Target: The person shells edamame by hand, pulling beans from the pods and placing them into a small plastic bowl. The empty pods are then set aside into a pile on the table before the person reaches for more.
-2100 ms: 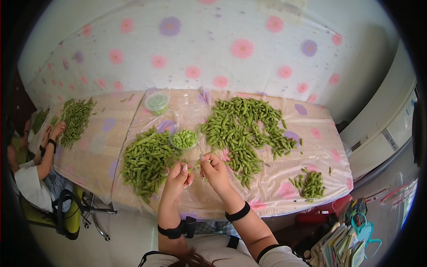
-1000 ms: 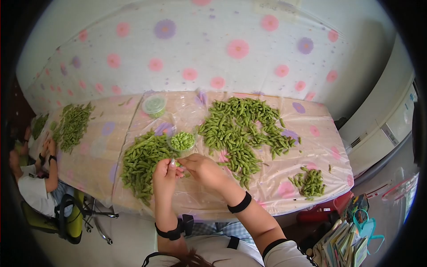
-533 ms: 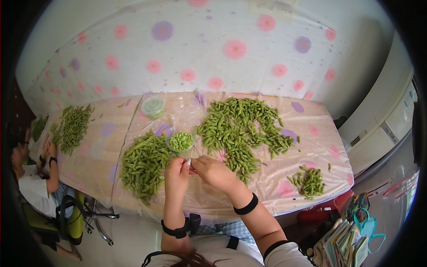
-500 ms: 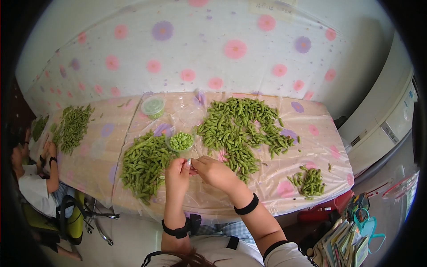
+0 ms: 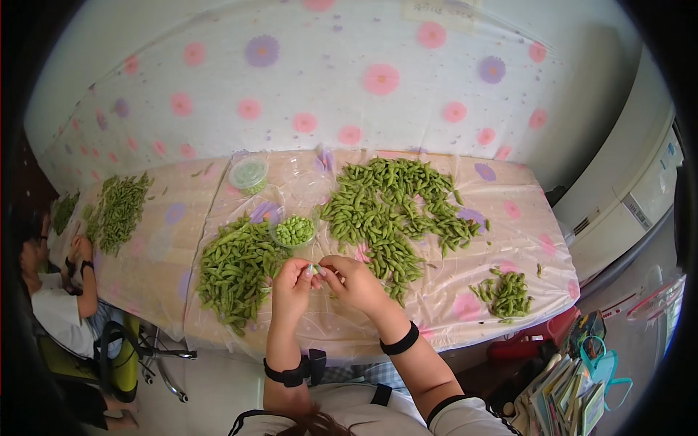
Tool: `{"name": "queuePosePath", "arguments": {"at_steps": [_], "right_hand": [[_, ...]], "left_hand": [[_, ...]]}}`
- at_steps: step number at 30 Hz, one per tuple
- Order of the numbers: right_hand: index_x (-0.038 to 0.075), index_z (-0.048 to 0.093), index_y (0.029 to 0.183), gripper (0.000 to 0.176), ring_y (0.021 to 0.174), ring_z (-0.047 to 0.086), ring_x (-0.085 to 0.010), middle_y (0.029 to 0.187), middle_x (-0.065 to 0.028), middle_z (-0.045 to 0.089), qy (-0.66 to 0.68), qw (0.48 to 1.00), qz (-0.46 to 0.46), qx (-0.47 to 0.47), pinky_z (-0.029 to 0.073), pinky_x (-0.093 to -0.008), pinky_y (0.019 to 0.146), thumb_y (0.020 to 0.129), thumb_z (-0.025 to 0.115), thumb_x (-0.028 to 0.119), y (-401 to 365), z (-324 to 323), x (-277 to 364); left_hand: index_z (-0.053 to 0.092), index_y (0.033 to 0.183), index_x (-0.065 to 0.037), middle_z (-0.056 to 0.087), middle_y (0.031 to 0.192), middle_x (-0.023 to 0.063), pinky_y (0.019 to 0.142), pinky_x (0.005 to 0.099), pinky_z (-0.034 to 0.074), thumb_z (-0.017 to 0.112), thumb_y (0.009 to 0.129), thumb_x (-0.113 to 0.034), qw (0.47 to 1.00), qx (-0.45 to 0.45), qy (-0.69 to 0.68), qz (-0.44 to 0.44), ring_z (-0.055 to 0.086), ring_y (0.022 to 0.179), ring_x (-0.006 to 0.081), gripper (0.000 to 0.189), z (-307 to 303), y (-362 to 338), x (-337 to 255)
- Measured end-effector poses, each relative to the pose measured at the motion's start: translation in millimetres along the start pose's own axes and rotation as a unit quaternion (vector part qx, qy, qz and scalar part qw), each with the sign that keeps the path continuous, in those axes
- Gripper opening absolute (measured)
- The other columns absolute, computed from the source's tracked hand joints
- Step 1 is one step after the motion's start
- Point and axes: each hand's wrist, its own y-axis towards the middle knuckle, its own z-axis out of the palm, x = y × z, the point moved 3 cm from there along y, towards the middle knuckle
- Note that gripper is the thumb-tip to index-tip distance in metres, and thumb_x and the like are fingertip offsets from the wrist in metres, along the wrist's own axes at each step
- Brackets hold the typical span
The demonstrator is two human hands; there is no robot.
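Two hands meet over the near edge of the table [image 5: 436, 320]: the left hand [image 5: 292, 282] and the right hand [image 5: 355, 283], each with one black band at the wrist. Both grips are together, fingertips clamped on one small green pod [image 5: 315, 269], partly hidden by the fingers.

Five piles of pods lie on the table. The left pile [image 5: 236, 272] is just beside the left hand; the large pile [image 5: 392, 211] spreads beyond the right hand; the small pile [image 5: 509, 296] sits well apart at the right end. Two more, a long pile [image 5: 120, 207] and a dark pile [image 5: 64, 213], are at the far left.

There are two tubs of shelled beans. The open tub [image 5: 294, 231] stands just past the hands, between the left and large piles; the lidded tub [image 5: 249, 176] is behind it. A clear round piece of plastic lies near both.

At the far left, a person [image 5: 65, 312] sits on a green chair [image 5: 125, 367]. Books [image 5: 556, 400] and a teal bag [image 5: 602, 367] are at lower right. Writing on the wall paper [image 5: 440, 11] and the white appliance's label [image 5: 640, 213] is unreadable.
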Motion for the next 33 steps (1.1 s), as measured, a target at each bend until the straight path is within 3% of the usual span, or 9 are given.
{"name": "queuePosePath", "arguments": {"at_steps": [3,6,12,16,22,24,27,31,33], "right_hand": [[0.003,0.058,0.089,0.019,0.076,0.06,-0.0375,0.084,-0.0195,0.062,-0.075,0.997,0.027,0.02,0.047,-0.0439,0.066,0.088,0.051,0.02,-4,0,8],[0.003,0.055,0.082,0.017,0.068,0.057,-0.0387,0.071,-0.0191,0.059,-0.065,0.998,0.015,0.014,0.046,-0.0426,0.06,0.087,0.052,0.018,-3,8,-2],[0.002,0.054,0.073,0.019,0.059,0.054,-0.0361,0.063,-0.0176,0.055,-0.023,1.0,-0.015,-0.003,0.043,-0.0417,0.055,0.085,0.053,0.017,-3,4,-2],[0.002,0.056,0.071,0.019,0.057,0.054,-0.0324,0.062,-0.0165,0.055,-0.029,0.999,0.02,-0.004,0.042,-0.0395,0.054,0.083,0.055,0.016,-4,1,-2],[0.002,0.058,0.074,0.016,0.053,0.051,-0.029,0.063,-0.0148,0.055,-0.028,0.998,-0.053,-0.013,0.041,-0.0356,0.052,0.082,0.057,0.016,-6,6,-7],[0.002,0.058,0.076,0.018,0.051,0.048,-0.0218,0.061,-0.0108,0.053,0.03,0.999,-0.011,0.007,0.038,-0.0322,0.051,0.085,0.057,0.018,-6,3,-2],[0.002,0.058,0.079,0.019,0.051,0.044,-0.0136,0.059,-0.0061,0.049,0.087,0.993,0.052,0.062,0.035,-0.0291,0.049,0.088,0.056,0.019,-6,3,-3],[-0.002,0.056,0.078,0.019,0.055,0.042,-0.0136,0.06,-0.0104,0.046,0.117,0.987,0.065,0.083,0.035,-0.0306,0.052,0.088,0.053,0.014,-5,4,-3],[0.002,0.057,0.08,0.019,0.052,0.037,-0.0064,0.057,0.0017,0.042,0.135,0.987,0.042,0.077,0.03,-0.0257,0.047,0.093,0.051,0.015,-6,9,-11]], "left_hand": [[0.051,0.098,0.003,0.061,0.079,0.0075,0.06,0.0225,0.046,0.049,0.093,-0.003,0.999,0.024,-0.02,0.015,0.053,0.063,0.0098,0.008,-1,1,5],[0.052,0.097,0.002,0.06,0.076,0.0058,0.058,0.0219,0.044,0.05,0.093,-0.005,0.998,0.059,0.019,-0.012,0.053,0.063,0.0091,0.009,-5,1,15],[0.053,0.095,0.001,0.058,0.074,0.0034,0.055,0.0206,0.042,0.054,0.094,-0.015,0.996,0.055,0.023,-0.063,0.053,0.064,0.0071,0.016,-6,-3,16],[0.054,0.094,0.001,0.058,0.074,0.0024,0.056,0.0202,0.041,0.054,0.094,-0.018,0.997,0.042,0.011,-0.069,0.053,0.064,0.0063,0.019,-4,-4,16],[0.053,0.089,0.0,0.054,0.071,-0.0003,0.055,0.0206,0.039,0.057,0.093,-0.02,0.994,0.061,0.038,-0.083,0.048,0.062,0.006,0.021,-4,-8,15],[0.05,0.084,-0.001,0.05,0.068,-0.0008,0.055,0.0219,0.037,0.06,0.091,-0.02,0.993,0.051,0.109,-0.004,0.043,0.061,0.0069,0.023,-8,-7,16],[0.049,0.081,-0.001,0.046,0.065,-0.0006,0.054,0.0232,0.035,0.061,0.089,-0.019,0.991,0.039,0.127,0.004,0.039,0.06,0.0072,0.023,-7,-8,7],[0.05,0.081,-0.001,0.046,0.065,-0.0006,0.054,0.0236,0.035,0.063,0.088,-0.017,0.986,0.057,0.159,0.006,0.039,0.06,0.0067,0.022,-9,-8,5],[0.05,0.082,-0.001,0.047,0.065,-0.0009,0.054,0.0232,0.036,0.065,0.086,-0.014,0.985,0.07,0.154,0.025,0.04,0.06,0.0066,0.02,-8,-8,3]]}}
